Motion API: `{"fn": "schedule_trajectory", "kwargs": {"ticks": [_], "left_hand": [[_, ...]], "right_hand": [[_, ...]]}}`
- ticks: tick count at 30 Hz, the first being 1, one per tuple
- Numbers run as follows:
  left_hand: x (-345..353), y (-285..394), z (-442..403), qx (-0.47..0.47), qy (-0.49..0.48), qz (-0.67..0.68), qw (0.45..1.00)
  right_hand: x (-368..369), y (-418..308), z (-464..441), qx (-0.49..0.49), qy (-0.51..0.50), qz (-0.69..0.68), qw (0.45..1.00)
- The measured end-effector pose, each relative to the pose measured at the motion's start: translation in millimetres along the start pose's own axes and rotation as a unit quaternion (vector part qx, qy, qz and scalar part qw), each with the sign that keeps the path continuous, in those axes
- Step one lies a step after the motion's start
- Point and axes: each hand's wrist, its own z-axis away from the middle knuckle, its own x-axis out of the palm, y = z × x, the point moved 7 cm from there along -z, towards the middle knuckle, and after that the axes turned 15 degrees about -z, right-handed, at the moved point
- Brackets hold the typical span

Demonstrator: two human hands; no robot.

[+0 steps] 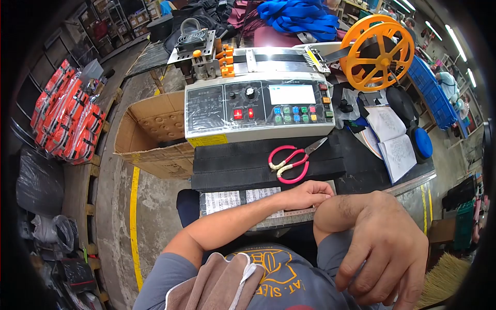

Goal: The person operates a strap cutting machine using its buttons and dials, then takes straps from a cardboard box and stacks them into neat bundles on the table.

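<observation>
My left hand (310, 195) rests at the table's front edge, its fingers curled together. Whatever they may pinch is hidden by my right wrist. Close to the camera, my right hand (380, 248) is raised in front of my chest, fingers drooping and apart, holding nothing. Just beyond my left hand lie scissors (289, 164) with pink handles, blades slightly parted, on stacked black webbing strips (232, 164). Printed paper sheets (222, 200) and a measuring tape (297, 212) lie along the edge beside my left forearm.
Behind the strips stands a control-panel machine (206, 111), with a yellow reel (383, 61) at its right. An open notebook (397, 150) lies on the right. A cardboard box (155, 160) stands left. Blue webbing (297, 19) is piled behind. Orange packs (67, 121) sit on pallets.
</observation>
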Motion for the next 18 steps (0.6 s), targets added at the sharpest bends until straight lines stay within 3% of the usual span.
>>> {"fn": "schedule_trajectory", "kwargs": {"ticks": [15, 18], "left_hand": [[0, 1, 0, 0.011, -0.008, 0.008, 1.0], [0, 3, 0, 0.009, -0.001, 0.006, 1.0]], "right_hand": [[23, -4, 26, -0.044, -0.053, -0.017, 0.998], [4, -9, 8, -0.044, 0.007, 0.023, 0.999]]}}
